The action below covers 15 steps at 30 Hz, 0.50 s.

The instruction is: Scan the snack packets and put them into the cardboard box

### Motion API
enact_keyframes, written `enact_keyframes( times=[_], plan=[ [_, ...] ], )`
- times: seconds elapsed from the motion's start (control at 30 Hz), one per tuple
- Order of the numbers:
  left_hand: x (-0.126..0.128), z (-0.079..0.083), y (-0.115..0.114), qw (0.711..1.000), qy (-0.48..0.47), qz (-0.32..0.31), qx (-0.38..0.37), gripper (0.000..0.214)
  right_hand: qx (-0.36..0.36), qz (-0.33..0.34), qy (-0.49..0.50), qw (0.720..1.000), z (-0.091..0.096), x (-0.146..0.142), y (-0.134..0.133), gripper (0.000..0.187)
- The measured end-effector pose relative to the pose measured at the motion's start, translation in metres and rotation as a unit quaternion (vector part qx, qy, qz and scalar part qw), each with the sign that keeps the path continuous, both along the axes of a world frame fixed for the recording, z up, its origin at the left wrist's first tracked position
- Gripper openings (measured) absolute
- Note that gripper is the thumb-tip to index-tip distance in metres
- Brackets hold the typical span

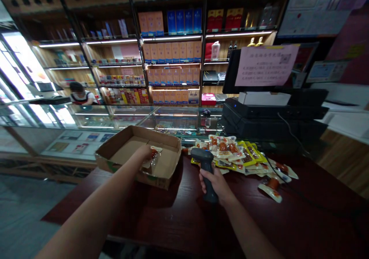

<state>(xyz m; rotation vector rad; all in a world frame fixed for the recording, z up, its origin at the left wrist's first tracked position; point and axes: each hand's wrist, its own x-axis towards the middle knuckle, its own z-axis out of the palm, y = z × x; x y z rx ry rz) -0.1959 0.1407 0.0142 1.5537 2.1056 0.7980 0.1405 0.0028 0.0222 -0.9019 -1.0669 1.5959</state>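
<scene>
My left hand (144, 155) is inside an open, shallow cardboard box (111, 164), its fingers closed on a clear snack packet (154, 157) with reddish-brown food in it. Wrapped round the handle of a dark barcode scanner (208, 174) is my right hand (215, 182); the scanner's head points left, toward the box. Behind and to the right of the scanner lies a heap of vacuum-sealed snack packets (223, 147), some clear and some with yellow edges (250, 153). A loose packet (271, 187) rests apart from the heap, at its right front.
The dark red wooden table (184, 224) carries everything. At the back right stand a monitor (232, 72) with a pink paper sheet (265, 64) and black equipment (273, 120). A cable runs across the right side. Glass counters (127, 116) lie beyond; a person (82, 95) is at the far left.
</scene>
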Motion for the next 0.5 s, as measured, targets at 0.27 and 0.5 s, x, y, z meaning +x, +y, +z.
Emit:
enact_keyframes(
  times=[0.27, 0.5],
  plan=[
    [0.015, 0.013, -0.005, 0.994, -0.015, 0.068, -0.084, 0.031, 0.005, 0.009, -0.013, 1.0, -0.008, -0.005, -0.001, 0.041],
    [0.039, 0.045, -0.037, 0.875, -0.482, -0.023, -0.04, 0.006, 0.014, 0.044, -0.025, 0.999, 0.0, -0.014, -0.009, 0.04]
  ],
)
